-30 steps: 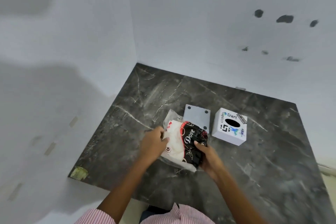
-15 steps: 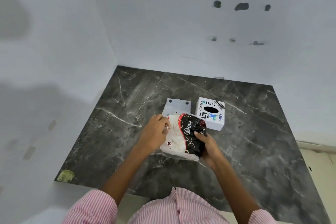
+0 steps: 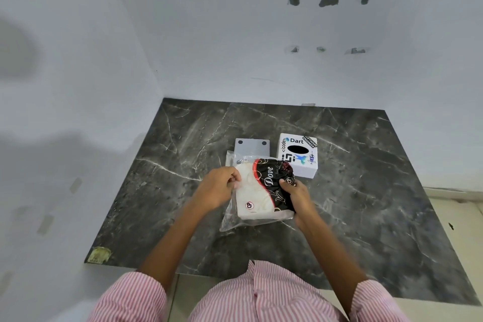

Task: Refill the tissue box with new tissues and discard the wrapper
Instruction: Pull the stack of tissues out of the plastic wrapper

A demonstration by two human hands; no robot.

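A tissue pack (image 3: 257, 197) in a clear plastic wrapper printed black, red and white with "Dove" lies on the dark marble slab (image 3: 366, 191). My left hand (image 3: 218, 189) pinches the wrapper at the pack's left edge. My right hand (image 3: 298, 198) grips the black right end of the pack. Behind and to the right stands a white cube tissue box (image 3: 298, 167) with stickers and a black oval opening on top. A grey flat plate (image 3: 252, 148) with two dark holes lies just behind the pack, left of the box.
White walls meet in a corner behind the slab. A yellowish patch (image 3: 98, 255) marks the slab's near left corner. Pale floor tiles (image 3: 454, 214) show at the right. My pink striped shirt fills the bottom of the view.
The view has shifted, so the slab sits more centred. My hands keep their hold on the pack, and more loose clear wrapper now shows at its near left side.
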